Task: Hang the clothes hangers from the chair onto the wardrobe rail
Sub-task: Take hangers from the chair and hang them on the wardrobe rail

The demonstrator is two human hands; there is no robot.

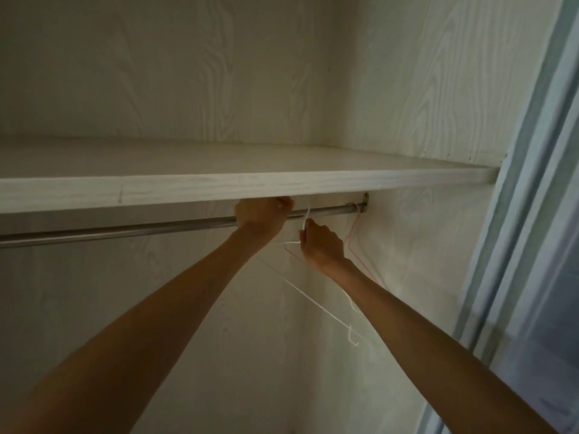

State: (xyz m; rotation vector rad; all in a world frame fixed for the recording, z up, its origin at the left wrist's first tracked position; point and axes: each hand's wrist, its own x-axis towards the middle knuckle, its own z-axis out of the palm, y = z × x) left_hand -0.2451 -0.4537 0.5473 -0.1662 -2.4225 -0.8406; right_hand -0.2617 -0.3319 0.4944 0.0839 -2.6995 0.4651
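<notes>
Both arms reach up under the shelf [250,186] of a pale wood-grain wardrobe. The left hand [261,219] is up at the metal rail [125,230], its fingers [283,202] curled over the bar and clamped on it just beneath the shelf edge. Just beside it and a little lower, the right hand [322,245] pinches the neck of a white wire hanger [316,303], fingers together on the wire below its hook — the hook rises from the fingers toward the rail, though whether it sits on the bar I cannot tell. The hanger's body slants down below the right wrist. Past the right fingers, at the rail's end bracket [365,202], a pink wire hanger [352,239] already hangs against the side panel. A blue-grey door frame [532,183] stands at the far right.
</notes>
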